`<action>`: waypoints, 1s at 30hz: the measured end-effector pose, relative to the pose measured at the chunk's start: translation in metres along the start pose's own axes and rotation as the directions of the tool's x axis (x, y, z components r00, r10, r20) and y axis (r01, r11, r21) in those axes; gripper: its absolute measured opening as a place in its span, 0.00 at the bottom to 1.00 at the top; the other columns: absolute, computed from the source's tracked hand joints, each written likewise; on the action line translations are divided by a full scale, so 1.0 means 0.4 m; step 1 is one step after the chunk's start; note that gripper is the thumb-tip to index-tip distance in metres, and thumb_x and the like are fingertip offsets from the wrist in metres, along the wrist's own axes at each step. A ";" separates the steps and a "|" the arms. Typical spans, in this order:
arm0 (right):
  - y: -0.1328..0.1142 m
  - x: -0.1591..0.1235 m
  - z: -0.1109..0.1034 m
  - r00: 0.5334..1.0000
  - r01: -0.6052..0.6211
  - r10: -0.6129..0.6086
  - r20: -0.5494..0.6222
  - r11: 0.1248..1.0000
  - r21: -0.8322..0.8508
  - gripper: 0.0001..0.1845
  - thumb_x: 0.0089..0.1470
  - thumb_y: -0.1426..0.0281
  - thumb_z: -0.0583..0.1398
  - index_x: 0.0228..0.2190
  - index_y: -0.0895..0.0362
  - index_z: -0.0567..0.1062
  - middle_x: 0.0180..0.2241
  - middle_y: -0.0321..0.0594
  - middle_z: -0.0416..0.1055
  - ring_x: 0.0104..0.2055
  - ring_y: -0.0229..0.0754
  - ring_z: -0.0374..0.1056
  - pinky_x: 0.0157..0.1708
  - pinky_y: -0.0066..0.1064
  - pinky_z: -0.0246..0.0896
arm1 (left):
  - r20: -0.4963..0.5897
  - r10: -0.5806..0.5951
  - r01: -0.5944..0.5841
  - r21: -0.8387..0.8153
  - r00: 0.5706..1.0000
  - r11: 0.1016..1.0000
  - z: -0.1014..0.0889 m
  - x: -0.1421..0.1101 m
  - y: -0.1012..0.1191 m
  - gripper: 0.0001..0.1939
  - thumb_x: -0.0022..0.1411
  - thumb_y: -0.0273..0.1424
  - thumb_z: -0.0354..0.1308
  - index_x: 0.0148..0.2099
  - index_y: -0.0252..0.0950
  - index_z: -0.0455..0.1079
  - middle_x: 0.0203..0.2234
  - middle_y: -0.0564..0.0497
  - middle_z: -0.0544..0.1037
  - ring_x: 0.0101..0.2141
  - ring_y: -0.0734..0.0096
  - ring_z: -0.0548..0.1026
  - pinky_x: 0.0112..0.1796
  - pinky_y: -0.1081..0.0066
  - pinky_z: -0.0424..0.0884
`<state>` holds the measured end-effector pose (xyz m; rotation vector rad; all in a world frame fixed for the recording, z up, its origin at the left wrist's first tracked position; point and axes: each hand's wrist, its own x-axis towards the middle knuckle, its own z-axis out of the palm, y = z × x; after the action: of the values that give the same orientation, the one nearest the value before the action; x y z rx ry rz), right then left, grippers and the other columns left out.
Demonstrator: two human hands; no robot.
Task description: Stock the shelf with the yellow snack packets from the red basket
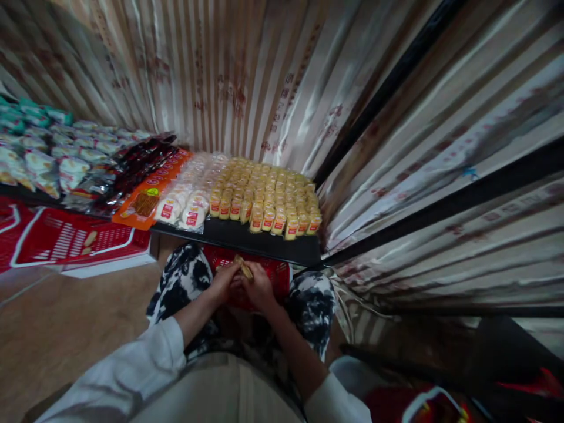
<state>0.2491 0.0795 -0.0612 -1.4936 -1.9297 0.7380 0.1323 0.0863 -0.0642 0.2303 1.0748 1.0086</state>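
Note:
Between my knees, my left hand (225, 282) and my right hand (259, 285) meet over a red plastic basket (281, 276). Both are closed around a small yellowish wrapped snack (244, 269), its upper end showing between the fingers. It resembles the yellow packaged snacks (268, 197) with red labels, lined up in rows on the black shelf (229, 230) just ahead. My fingertips are partly hidden, and the basket's contents are mostly covered by my hands.
Left along the shelf lie round white packets (192, 212), an orange snack pack (143, 205), dark red packets (143, 167) and white pouches (73, 171). Another red basket (57, 232) stands at left. Striped curtain (247, 76) and black poles (365, 120) close off the back and right.

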 end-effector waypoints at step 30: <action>-0.042 0.034 -0.028 0.975 -0.169 0.219 -0.048 0.859 0.483 0.09 0.48 0.64 0.58 0.31 0.56 0.71 0.30 0.39 0.73 0.32 0.39 0.70 0.35 0.32 0.68 | 0.081 0.172 -0.180 0.113 0.982 0.977 -0.017 -0.086 0.165 0.21 0.44 0.22 0.59 0.44 0.35 0.70 0.33 0.51 0.76 0.31 0.73 0.74 0.32 0.75 0.69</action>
<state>0.2436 0.0899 -0.0401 -1.3859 -1.3942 1.1129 0.0856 0.0943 -0.0067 0.4626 1.0650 1.0870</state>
